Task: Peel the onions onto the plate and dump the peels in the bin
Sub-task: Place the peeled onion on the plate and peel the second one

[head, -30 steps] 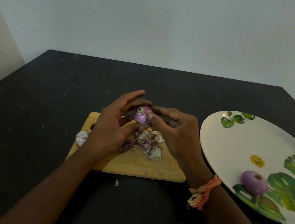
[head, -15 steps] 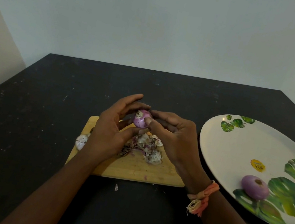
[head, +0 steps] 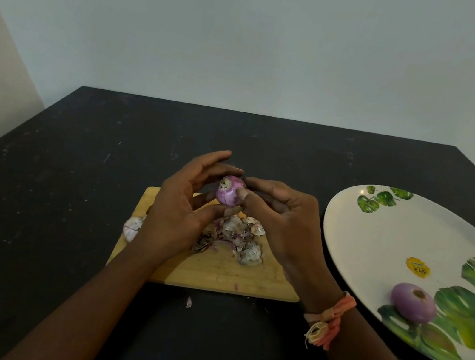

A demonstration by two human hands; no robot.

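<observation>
Both hands close on one small purple onion [head: 229, 191], held up just above the far edge of the wooden cutting board [head: 208, 272]. The left hand [head: 177, 210] cups it with thumb beneath and fingers curved loosely behind; the right hand [head: 283, 216] pinches its right side, thumb tip pressed to the skin. Under it a heap of onion peels [head: 236, 236] lies on the board's far half, and another unpeeled onion [head: 132, 226] sits at the board's left edge. One loose peel scrap [head: 189, 301] lies on the black table [head: 57, 181] near the board's front edge. Along the table's right edge, a leaf-printed plate [head: 393, 237] carries one peeled onion [head: 413, 302] near its front rim.
</observation>
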